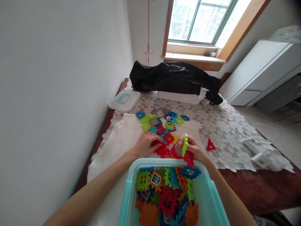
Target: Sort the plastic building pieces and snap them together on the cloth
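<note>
My left hand (pixel 148 143) lies over the near left side of a loose pile of flat plastic interlocking building pieces. Its fingers bend around a red building piece (pixel 155 143) that shows between thumb and forefinger. In my right hand (pixel 194 148), above the pile's right side, a lime-green building piece (pixel 184 145) is pinched and seen edge-on. Just below it a red building piece (pixel 189 158) also sits against the fingers. Right in front of me stands a turquoise tub (pixel 213 194), holding many pieces in red, orange, green and blue, some with white window inserts.
A translucent lid (pixel 125 100) rests at the table's back left. Black fabric (pixel 174 77) covers a long white object at the back. One red triangular piece (pixel 210 145) lies alone on the lace tablecloth (pixel 225 135). White devices with cable (pixel 261 152) sit at the right edge.
</note>
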`<state>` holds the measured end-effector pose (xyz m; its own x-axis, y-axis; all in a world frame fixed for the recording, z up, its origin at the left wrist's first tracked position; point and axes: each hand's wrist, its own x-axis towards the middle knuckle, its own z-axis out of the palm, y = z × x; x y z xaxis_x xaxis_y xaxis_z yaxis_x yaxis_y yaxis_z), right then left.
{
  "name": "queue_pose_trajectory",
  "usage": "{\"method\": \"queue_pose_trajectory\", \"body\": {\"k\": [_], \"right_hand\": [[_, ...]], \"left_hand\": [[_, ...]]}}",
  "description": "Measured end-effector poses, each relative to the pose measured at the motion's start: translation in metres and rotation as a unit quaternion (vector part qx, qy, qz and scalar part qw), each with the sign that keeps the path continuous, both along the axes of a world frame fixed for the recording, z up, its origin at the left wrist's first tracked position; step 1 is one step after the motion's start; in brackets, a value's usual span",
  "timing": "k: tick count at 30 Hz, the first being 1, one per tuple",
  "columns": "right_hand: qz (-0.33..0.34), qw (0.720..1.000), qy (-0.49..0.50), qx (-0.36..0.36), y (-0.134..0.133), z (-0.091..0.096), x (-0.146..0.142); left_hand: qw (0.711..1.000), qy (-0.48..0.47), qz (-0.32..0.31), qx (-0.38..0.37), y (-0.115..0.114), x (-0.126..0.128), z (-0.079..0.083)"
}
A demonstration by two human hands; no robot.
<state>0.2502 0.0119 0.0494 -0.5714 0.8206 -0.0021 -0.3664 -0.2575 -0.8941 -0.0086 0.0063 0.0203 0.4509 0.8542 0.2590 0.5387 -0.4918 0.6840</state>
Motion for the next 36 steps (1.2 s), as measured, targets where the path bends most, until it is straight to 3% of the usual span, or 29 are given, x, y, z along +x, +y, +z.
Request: {"method": "queue_pose_trajectory", "body": {"k": [4,7,14,23,31,33,36], "right_hand": [[-0.103,0.992,0.046,-0.061,0.005,0.003,-0.013],[-0.145,0.983,0.064,-0.092,0.009,0.0,-0.016],[-0.137,0.985,0.043,-0.094,0.014,-0.01,-0.006],[-0.193,0.972,0.061,-0.117,0.021,-0.016,-0.019],[-0.149,0.984,0.035,-0.096,0.02,-0.017,-0.018],[-0.159,0.985,-0.018,-0.06,0.019,-0.02,-0.019],[-0.195,0.968,-0.145,0.06,0.019,-0.027,-0.023]], "left_hand": [[1.0,-0.004,0.0,-0.006,0.001,-0.001,-0.002],[1.0,-0.004,-0.001,-0.009,0.001,-0.001,-0.003],[1.0,-0.004,0.003,-0.009,0.0,-0.001,-0.002],[1.0,-0.01,-0.002,-0.011,0.002,-0.001,-0.004],[1.0,-0.012,0.004,-0.02,0.0,0.0,-0.001],[1.0,-0.01,0.008,-0.025,-0.001,0.0,0.001],[1.0,-0.005,0.007,-0.027,-0.001,0.0,0.002]]}}
